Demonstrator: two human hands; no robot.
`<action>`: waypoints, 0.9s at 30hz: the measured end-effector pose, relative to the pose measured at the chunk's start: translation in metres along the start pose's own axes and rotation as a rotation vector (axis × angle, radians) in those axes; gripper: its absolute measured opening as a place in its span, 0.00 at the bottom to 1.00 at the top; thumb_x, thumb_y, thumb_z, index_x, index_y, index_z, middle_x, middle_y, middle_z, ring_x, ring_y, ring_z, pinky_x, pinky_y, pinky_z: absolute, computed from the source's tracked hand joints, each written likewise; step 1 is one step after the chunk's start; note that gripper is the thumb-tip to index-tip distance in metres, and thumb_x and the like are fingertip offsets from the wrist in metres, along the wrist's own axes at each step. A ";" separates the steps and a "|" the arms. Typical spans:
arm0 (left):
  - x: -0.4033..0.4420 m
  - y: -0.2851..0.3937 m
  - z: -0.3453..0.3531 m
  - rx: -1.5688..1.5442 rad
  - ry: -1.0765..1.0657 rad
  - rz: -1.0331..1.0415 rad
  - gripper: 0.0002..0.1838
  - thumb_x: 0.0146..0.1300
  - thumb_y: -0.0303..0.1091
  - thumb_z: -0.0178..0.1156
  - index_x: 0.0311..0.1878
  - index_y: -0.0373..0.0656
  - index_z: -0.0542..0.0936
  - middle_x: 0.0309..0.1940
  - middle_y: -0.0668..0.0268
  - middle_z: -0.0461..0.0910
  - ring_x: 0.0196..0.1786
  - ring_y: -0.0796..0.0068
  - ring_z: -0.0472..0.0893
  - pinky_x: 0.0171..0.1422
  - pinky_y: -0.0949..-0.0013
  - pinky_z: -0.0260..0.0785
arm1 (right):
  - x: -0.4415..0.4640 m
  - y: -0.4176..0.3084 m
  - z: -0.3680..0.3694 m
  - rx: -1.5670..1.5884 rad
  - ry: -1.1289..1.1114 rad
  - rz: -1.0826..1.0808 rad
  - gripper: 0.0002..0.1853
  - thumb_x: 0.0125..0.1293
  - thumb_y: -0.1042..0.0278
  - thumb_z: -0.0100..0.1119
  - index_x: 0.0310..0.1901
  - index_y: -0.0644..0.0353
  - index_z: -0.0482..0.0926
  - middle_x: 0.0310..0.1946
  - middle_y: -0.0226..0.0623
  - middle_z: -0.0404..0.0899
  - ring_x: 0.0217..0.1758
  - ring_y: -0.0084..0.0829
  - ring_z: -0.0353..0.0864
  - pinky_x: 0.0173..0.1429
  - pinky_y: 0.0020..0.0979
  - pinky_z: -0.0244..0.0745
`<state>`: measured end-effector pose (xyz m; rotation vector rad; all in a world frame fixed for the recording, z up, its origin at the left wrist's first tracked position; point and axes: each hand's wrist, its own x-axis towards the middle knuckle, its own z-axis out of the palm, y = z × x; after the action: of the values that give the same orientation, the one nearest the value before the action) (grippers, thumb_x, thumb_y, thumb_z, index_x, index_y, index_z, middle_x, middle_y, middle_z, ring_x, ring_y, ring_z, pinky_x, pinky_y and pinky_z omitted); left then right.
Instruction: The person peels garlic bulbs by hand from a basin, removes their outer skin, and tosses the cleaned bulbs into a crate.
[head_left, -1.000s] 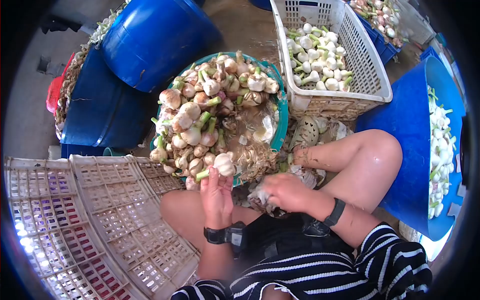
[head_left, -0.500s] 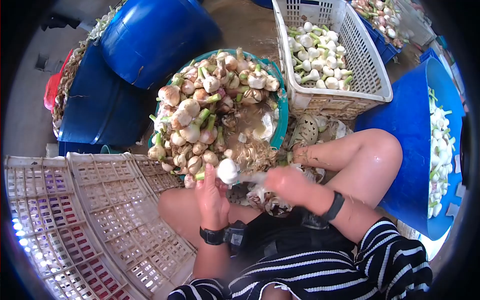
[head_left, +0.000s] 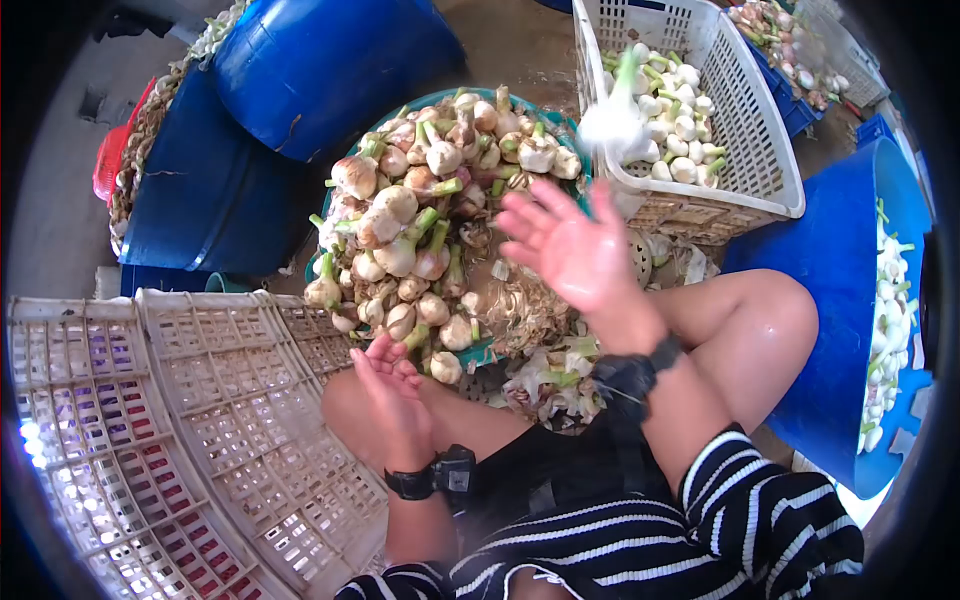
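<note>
A peeled white garlic bulb (head_left: pixel 612 125) with a green stem is in the air, blurred by motion, just in front of the white crate (head_left: pixel 715 195). Below it, my right hand (head_left: pixel 575 245) is spread with the palm up and holds nothing. My left hand (head_left: pixel 393 390) is by my knee, its fingers loosely bent and apart, with nothing in it. Just beyond it, unpeeled garlic bulbs (head_left: pixel 400 255) are heaped in a round teal tub (head_left: pixel 475 352). Dry husks (head_left: pixel 515 315) lie at the heap's near right side.
Peeled bulbs (head_left: pixel 680 125) partly fill the white crate. A blue tub (head_left: pixel 790 240) at the right holds more peeled garlic (head_left: pixel 880 330). Blue barrels (head_left: pixel 330 70) stand at the back left, and a white slatted crate (head_left: pixel 220 420) is at my left.
The peeled garlic bulb has left my left hand and is now in the air toward the white crate. My right hand has moved forward and opened. My left hand has moved slightly left.
</note>
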<state>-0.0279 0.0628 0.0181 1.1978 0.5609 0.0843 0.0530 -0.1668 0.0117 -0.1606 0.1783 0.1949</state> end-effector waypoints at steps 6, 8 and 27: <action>0.005 -0.025 0.018 -0.008 -0.019 -0.095 0.15 0.64 0.47 0.50 0.43 0.44 0.71 0.31 0.70 0.70 0.29 0.82 0.70 0.31 0.79 0.63 | 0.076 0.211 -0.190 -1.249 0.801 0.136 0.15 0.59 0.61 0.52 0.42 0.62 0.77 0.40 0.47 0.78 0.44 0.39 0.77 0.46 0.38 0.72; 0.005 -0.031 0.020 0.033 0.023 -0.146 0.15 0.63 0.45 0.52 0.45 0.45 0.70 0.32 0.70 0.70 0.31 0.81 0.71 0.32 0.79 0.63 | 0.067 0.192 -0.178 -1.831 0.628 0.357 0.13 0.59 0.62 0.50 0.37 0.62 0.79 0.37 0.49 0.79 0.42 0.44 0.79 0.44 0.40 0.74; 0.013 -0.049 0.042 0.153 -0.108 -0.213 0.16 0.63 0.38 0.48 0.45 0.34 0.73 0.31 0.63 0.77 0.30 0.77 0.76 0.34 0.77 0.68 | -0.045 0.080 -0.040 -1.329 0.235 0.289 0.14 0.60 0.64 0.48 0.28 0.66 0.76 0.18 0.45 0.74 0.22 0.35 0.77 0.28 0.37 0.72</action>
<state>-0.0088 0.0127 -0.0200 1.2753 0.6043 -0.2069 -0.0131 -0.1039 -0.0294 -1.4889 0.2831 0.5643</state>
